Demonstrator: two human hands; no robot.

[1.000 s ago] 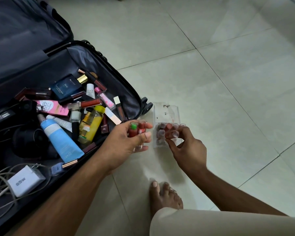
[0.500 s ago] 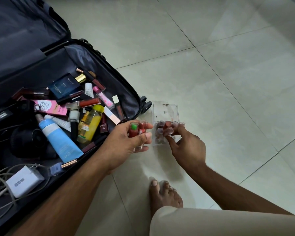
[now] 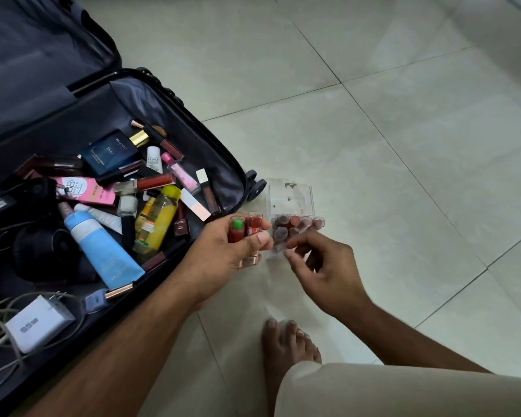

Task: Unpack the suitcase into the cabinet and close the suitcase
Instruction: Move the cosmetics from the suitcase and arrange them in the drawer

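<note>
From my remote feed I look down on a floor of large pale glossy tiles (image 3: 388,130) with thin dark grout lines running diagonally; soft light reflects off them toward the top right. The open suitcase (image 3: 223,164) lies flat on this floor at the left, its dark lining showing, its wheels (image 3: 256,185) pointing at the tiles. Inside it I see a jumble: a blue tube (image 3: 103,248), a yellow bottle (image 3: 160,218), a navy box (image 3: 110,153), a pink carton (image 3: 85,191), a white charger (image 3: 38,323) with pale cables, and several lip glosses.

My left hand (image 3: 223,254) hovers just past the suitcase edge, fingers and thumb curled around a few small clear-cased lipsticks (image 3: 245,228), one with a green top, the others red. Just beside it on the tiles sits a clear plastic organiser (image 3: 292,197), with more small lipsticks standing in its near compartments. My right hand (image 3: 328,272) is over the organiser's near edge with fingers curled; the fingertips are motion-blurred, and I think they pinch a clear-cased piece, but I cannot tell for certain.

A bare foot (image 3: 286,344) rests flat on the floor below the hands, and a knee in beige cloth (image 3: 403,389) fills the lower right corner.
</note>
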